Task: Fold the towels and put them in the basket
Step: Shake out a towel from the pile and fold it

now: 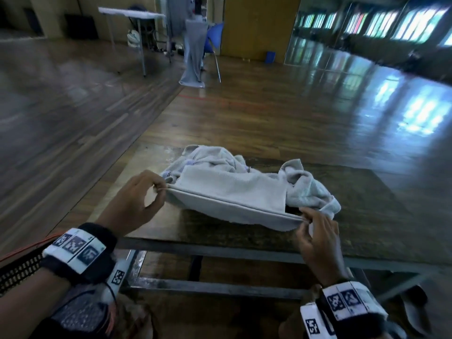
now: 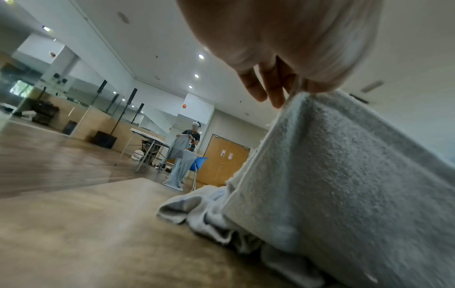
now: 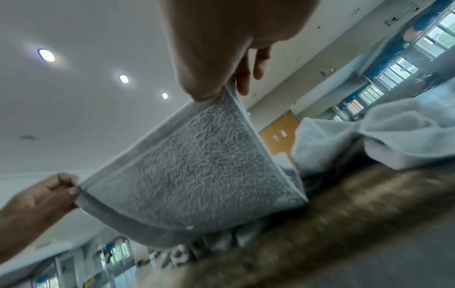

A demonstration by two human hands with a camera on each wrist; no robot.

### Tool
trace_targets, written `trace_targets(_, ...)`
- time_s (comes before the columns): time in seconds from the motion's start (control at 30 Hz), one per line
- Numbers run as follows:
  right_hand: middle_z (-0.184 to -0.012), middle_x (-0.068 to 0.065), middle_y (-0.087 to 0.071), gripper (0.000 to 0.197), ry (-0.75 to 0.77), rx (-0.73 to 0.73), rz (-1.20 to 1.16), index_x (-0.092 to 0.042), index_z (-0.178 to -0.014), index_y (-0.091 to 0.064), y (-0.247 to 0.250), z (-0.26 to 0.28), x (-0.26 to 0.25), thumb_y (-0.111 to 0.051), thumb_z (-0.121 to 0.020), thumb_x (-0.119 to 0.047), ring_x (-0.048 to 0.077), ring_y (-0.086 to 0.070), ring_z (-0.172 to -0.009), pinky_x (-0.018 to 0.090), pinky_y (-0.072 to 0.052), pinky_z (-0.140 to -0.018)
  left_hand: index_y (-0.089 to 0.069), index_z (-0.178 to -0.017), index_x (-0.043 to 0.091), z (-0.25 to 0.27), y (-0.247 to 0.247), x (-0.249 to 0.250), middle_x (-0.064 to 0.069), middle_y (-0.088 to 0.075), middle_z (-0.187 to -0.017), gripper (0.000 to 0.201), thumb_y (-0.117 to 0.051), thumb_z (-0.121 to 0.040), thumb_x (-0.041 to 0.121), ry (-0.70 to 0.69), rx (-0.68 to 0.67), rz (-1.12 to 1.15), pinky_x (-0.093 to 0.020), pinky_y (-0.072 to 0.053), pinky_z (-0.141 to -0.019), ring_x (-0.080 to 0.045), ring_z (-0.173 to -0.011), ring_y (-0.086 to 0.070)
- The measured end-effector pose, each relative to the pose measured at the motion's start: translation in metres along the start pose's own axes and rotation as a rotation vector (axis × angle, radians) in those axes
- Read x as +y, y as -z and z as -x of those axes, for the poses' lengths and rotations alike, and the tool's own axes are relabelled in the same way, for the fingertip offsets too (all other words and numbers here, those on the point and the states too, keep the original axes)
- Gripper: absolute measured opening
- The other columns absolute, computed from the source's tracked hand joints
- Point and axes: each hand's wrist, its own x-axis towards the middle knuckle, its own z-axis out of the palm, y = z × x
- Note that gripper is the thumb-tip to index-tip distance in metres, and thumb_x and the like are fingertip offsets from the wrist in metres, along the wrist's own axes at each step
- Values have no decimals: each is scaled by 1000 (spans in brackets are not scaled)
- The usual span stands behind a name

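A light grey towel (image 1: 230,192) is doubled over and stretched between my two hands above the near part of the wooden table (image 1: 367,216). My left hand (image 1: 160,188) pinches its left corners and my right hand (image 1: 303,220) pinches its right corners. The left wrist view shows the towel (image 2: 344,185) hanging from my left hand (image 2: 293,91). The right wrist view shows the towel (image 3: 192,171) taut between my right hand (image 3: 211,95) and the left hand (image 3: 71,187). Behind it lies a crumpled pile of towels (image 1: 305,184). No basket is in view.
The table's metal frame (image 1: 220,250) runs along its near edge. Wooden floor (image 1: 293,106) stretches beyond. Far back stand a white folding table (image 1: 132,13), a blue chair (image 1: 212,37) and another person (image 2: 191,140) holding up a grey towel.
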Motion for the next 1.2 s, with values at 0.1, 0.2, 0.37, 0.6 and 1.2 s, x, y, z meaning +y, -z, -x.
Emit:
trace_targets(0.1, -89, 2, -57, 24, 52, 61, -42, -11, -92, -58, 20, -20, -17, -40, -85, -23, 15, -50, -87, 29, -37, -81, -50, -93, 22, -14, 16, 15, 7, -52, -85, 7, -43, -91, 25, 47, 89, 78, -9, -37, -76, -5, -78, -48)
trace_targets(0.2, -87, -3, -53, 25, 93, 115, -85, -12, -89, -58, 49, -47, -31, -38, -86, -25, 12, -49, -83, 27, -37, -77, -44, -93, 40, -32, 36, 29, 23, -51, -92, 12, -41, -93, 29, 26, 150, 74, -8, -37, -74, 1, -83, -50)
trace_targets(0.37, -86, -5, -53, 23, 205, 233, -38, -14, -89, -60, 105, -90, -54, -38, -86, -20, 13, -51, -82, 28, -39, -75, -47, -98, 45, -71, 73, 47, 33, -54, -96, 13, -42, -92, 35, 16, 276, 104, 0, -35, -78, 12, -87, -53)
trace_targets(0.6, -85, 6, -55, 23, 310, 294, 25, -5, -92, -62, 126, -141, -55, -42, -86, -12, 17, -49, -82, 21, -34, -74, -65, -104, 1, -128, 95, 46, -7, -65, -97, 39, -38, -94, 28, -144, 215, -84, -18, -39, -83, -13, -93, -58)
trace_targets(1.2, -76, 8, -59, 9, 215, -228, 215, -9, -81, -58, -9, -52, 15, -53, -74, -11, 31, -58, -67, 40, -46, -60, -60, -85, 16, -6, -22, -11, -1, -69, -83, 29, -34, -84, 27, -6, -472, -425, -29, -45, -63, -21, -61, -63)
